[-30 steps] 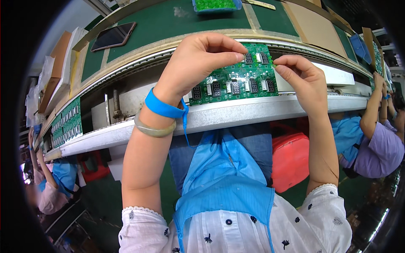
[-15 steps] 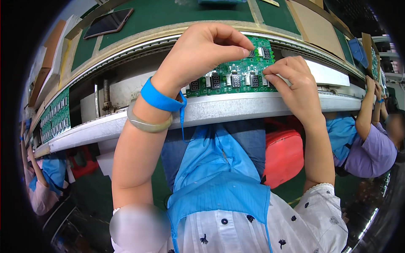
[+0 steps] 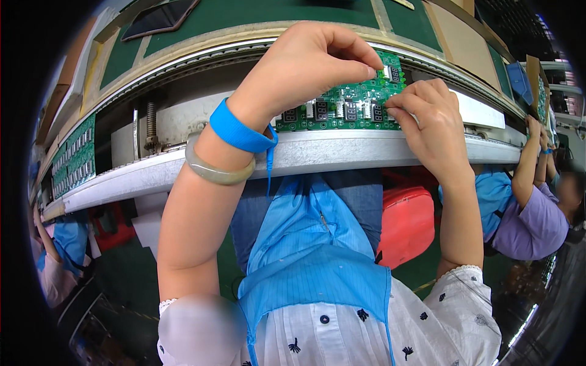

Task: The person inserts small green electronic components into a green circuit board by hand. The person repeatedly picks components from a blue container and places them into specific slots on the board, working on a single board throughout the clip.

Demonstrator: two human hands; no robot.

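Note:
A green circuit board panel (image 3: 360,94) with rows of black digit displays, white connectors and small green parts sits on the metal rail conveyor in front of me. My left hand (image 3: 308,64), with a blue wrist strap and a bangle on its arm, reaches over the panel's far side. Its thumb and index finger are pinched beside a display; whatever is between the tips is hidden. At the panel's right edge, my right hand (image 3: 432,119) also pinches with thumb and index finger, touching or nearly touching the board. Anything in that pinch is too small to make out.
The near silver rail (image 3: 342,146) runs across in front of me. Another green board panel (image 3: 74,160) is on the line at left. A phone (image 3: 160,19) lies on the green bench beyond. Co-workers sit at both sides; a red stool (image 3: 406,226) stands below the rail.
The board panel has shifted slightly right along the rails. Both hands keep their pinches; the left has moved right and a little farther away with it. The whole view has tilted slightly.

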